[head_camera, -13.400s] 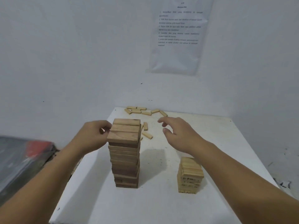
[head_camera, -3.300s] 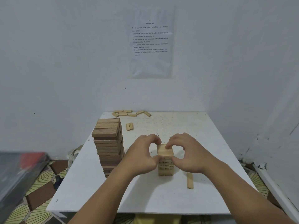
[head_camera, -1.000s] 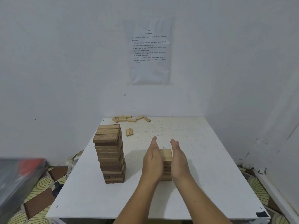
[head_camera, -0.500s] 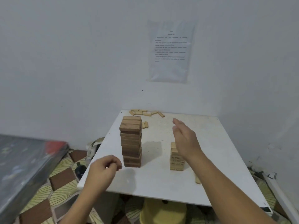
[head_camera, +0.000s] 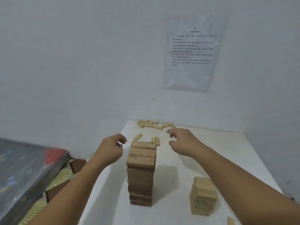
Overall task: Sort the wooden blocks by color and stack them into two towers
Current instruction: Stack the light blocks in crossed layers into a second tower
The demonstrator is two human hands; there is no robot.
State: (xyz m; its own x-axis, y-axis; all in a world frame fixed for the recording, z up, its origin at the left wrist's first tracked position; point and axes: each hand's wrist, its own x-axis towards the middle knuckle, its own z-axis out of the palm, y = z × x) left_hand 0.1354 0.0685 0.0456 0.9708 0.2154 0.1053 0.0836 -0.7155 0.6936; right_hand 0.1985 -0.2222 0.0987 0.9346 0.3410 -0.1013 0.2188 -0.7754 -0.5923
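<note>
Left hand (head_camera: 110, 150) and right hand (head_camera: 183, 142) outstretched

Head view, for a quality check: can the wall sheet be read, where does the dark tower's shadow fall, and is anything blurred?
Head view: the wall sheet has text too soft to read; the dark tower throws a faint shadow to its right on the table; the dark object at that view's left edge is smeared.
</note>
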